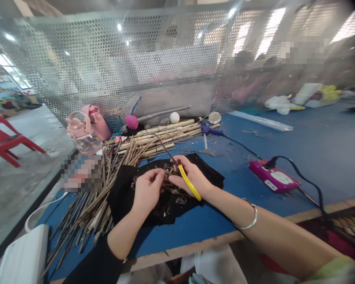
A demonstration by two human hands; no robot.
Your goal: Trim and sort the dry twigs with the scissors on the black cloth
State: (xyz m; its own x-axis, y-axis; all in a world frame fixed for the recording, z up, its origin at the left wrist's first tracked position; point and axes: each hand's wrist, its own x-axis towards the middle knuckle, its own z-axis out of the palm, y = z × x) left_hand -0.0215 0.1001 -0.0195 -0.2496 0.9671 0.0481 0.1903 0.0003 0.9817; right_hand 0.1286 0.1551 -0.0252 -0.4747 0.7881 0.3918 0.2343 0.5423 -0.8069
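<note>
A black cloth (122, 197) lies on the blue table, with small dry plant scraps (181, 200) scattered over it. Above the cloth, my left hand (149, 189) is closed in a pinch, thumb against fingers; the small piece at its fingertips cannot be made out. Close to its right, my right hand (192, 177) is closed around a tool with a yellow handle (189, 183); its working end is hidden, so its kind is unclear. A thin dark stem (168, 152) rises up and left from the right fingers. The fingertips of both hands almost meet.
Left of the cloth lies a heap of thin sticks (97, 205); thicker pale sticks (159, 136) lie behind. A blue glue gun (211, 130) has a cord running to a magenta power strip (272, 177). Bottles (84, 130) and a white power bank (23, 252) stand left. Perforated metal screen (165, 59) closes the back.
</note>
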